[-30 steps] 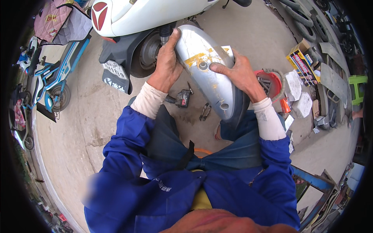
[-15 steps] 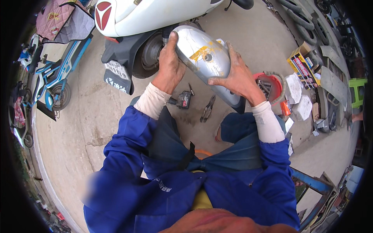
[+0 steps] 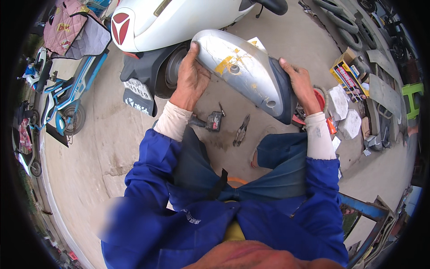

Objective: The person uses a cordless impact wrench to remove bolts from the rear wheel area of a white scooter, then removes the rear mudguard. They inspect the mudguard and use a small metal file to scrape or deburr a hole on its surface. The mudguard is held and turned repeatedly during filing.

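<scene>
The left hand (image 3: 190, 83) has its thumb over the upper left end of the silver cover (image 3: 251, 74), with the other fingers curled in behind that edge. The right hand (image 3: 303, 87) grips the cover's dark side, one digit along the rim and the rest largely hidden behind it. Both hands look clamped on the cover, which is held up in the centre top of the frame, slanting down to the right. The step in hand seems to be holding and tilting it; any further move would call for support at both ends and careful turning.

The cover is long, rounded and scuffed, with orange-yellow patches, scratches and two round holes.

Beneath it, lower on the ground, lie a power tool (image 3: 214, 121) and pliers (image 3: 241, 130). A white scooter (image 3: 179, 24) stands upper left of centre; a red bucket (image 3: 320, 99) shows beside the right wrist.
</scene>
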The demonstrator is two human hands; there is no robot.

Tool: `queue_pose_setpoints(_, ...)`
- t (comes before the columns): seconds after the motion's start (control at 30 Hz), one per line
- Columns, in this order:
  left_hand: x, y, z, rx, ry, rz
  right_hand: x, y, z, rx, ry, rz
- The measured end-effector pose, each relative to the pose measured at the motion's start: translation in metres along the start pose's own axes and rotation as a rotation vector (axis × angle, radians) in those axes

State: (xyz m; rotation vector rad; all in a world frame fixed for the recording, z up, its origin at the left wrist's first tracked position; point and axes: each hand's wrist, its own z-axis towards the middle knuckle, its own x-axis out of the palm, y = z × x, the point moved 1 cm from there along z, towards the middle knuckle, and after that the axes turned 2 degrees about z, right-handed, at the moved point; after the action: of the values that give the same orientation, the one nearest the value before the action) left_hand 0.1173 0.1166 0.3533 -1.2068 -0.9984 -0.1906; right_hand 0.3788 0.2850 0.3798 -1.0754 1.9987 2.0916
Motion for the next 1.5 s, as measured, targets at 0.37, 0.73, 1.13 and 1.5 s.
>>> queue_pose_setpoints(0.37, -0.004, 0.002, -0.007, -0.048, 0.028, 0.373, -0.026, -0.005, 0.022, -0.086, -0.182, -0.227)
queue_pose_setpoints(0.73, -0.004, 0.007, -0.009, -0.114, 0.052, 0.34, -0.03, -0.016, 0.029, -0.053, -0.16, -0.263)
queue_pose_setpoints(1.13, -0.001, 0.004, -0.016, -0.287, 0.338, 0.247, -0.033, -0.032, 0.041, -0.071, -0.178, -0.131)
queue_pose_setpoints(1.5, -0.004, 0.014, -0.016, -0.249, 0.262, 0.166, -0.033, -0.028, 0.04, -0.073, -0.162, -0.175)
